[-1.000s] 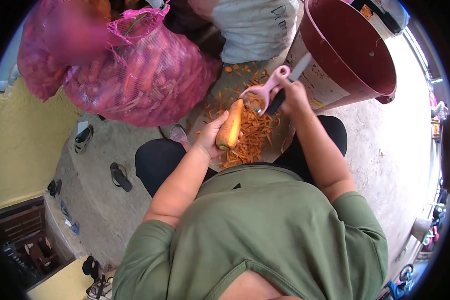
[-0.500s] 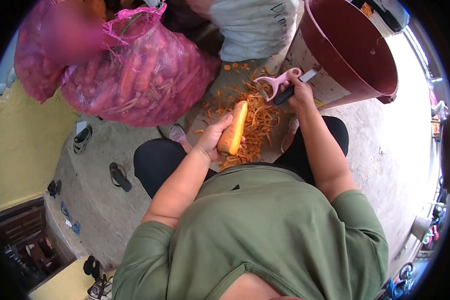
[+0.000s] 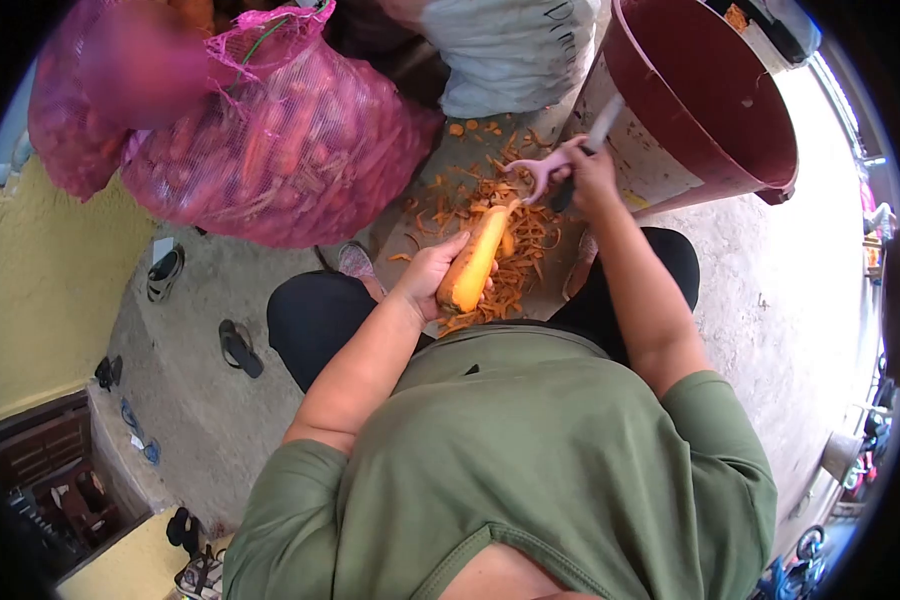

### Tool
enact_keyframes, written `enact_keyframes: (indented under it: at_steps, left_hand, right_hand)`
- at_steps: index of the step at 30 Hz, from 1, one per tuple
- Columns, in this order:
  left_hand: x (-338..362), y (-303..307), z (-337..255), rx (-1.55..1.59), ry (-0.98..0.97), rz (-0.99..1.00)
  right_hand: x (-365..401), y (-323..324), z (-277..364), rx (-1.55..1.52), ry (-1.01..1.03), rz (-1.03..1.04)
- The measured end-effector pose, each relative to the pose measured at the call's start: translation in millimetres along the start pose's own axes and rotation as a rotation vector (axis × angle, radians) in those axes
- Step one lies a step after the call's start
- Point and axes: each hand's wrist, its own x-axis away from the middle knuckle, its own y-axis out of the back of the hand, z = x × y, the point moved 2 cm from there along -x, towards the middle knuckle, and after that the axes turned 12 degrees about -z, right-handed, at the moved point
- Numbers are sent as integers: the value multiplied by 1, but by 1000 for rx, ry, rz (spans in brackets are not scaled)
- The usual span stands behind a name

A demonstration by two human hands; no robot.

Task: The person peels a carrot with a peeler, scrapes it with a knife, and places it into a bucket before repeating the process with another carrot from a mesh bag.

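Observation:
My left hand (image 3: 438, 278) is wrapped round a thick carrot (image 3: 473, 262), which points up and away from me. A bright, peeled strip runs along its upper side, while darker skin shows at the left. In my right hand (image 3: 592, 178) are a pink Y-shaped peeler (image 3: 542, 170) and a knife (image 3: 604, 122) with a dark handle, its blade sticking up past my fingers. The peeler's head is right at the carrot's far tip, with a bit of peel there. Beneath the carrot, orange peelings (image 3: 518, 272) lie heaped on the floor between my feet.
Pink mesh sacks full of carrots (image 3: 280, 150) stand at the left, and a white sack (image 3: 505, 55) at the back. A large red bucket (image 3: 660, 110) leans close beyond my right hand. Sandals (image 3: 238, 350) lie on the concrete floor at the left.
The peeler has moved left and down to the carrot's far tip, and the knife has swung more upright with my right hand. The carrot has turned slightly, showing more peeled surface.

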Motion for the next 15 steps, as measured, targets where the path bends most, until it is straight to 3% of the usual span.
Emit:
enact_keyframes:
  at_steps: [2, 8, 10, 11, 15]
  left_hand:
    - [-1, 0, -4, 44, 7, -31]
    - [4, -16, -12, 91, -57, -80]
    - [3, -15, -10, 81, -82, -3]
    - [2, -13, -10, 72, -76, 2]
    - [-3, -1, -3, 63, 3, 25]
  right_hand:
    - [5, 4, 10, -182, -80, 10]
    - [114, -62, 29, -163, -285, 568]
    - [119, -68, 24, -234, -261, 705]
    - [115, -67, 22, -207, -263, 675]
    - [37, -29, -1, -57, -117, 125]
